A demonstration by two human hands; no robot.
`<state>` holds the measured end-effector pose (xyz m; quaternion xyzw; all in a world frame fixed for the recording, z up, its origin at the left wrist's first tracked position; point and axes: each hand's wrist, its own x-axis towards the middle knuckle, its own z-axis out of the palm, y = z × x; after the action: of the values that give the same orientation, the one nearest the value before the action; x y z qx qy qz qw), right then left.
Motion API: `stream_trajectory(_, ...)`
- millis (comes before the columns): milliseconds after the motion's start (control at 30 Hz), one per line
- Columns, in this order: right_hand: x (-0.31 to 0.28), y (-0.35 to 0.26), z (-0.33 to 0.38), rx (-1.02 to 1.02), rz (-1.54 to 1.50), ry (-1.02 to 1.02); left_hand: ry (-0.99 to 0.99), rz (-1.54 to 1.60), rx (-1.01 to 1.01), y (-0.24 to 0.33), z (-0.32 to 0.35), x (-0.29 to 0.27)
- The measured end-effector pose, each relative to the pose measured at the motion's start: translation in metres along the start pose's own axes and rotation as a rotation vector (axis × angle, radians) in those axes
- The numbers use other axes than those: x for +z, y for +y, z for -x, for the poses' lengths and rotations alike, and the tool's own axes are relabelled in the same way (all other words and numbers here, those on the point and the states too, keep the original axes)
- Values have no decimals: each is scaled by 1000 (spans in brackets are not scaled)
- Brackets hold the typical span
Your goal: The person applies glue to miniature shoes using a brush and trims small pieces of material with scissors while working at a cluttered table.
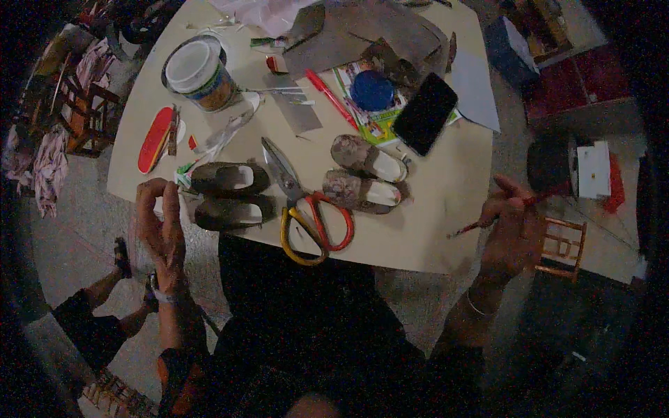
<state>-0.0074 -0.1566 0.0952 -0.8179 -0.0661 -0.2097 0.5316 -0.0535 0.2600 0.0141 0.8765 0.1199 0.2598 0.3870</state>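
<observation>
The right hand (512, 233) pinches a thin red pencil (488, 221) off the desk's (432, 209) right edge. The left hand (159, 221), fingers loosely curled and holding nothing visible, hovers beside two dark slippers (230, 195); scissors (306, 209) lie nearby.

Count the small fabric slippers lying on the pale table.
4: two dark slippers side by side left of the scissors, two patterned slippers to their right. None seem hidden.
</observation>
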Motion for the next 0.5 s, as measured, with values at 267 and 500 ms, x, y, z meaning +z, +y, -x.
stream_trajectory(267,-37,23,13,365,-121,-102,58,62,-203,-23,20,2)
stream_trajectory(500,1,10,25,113,567,-261,124,41,-150,-39,34,-9)
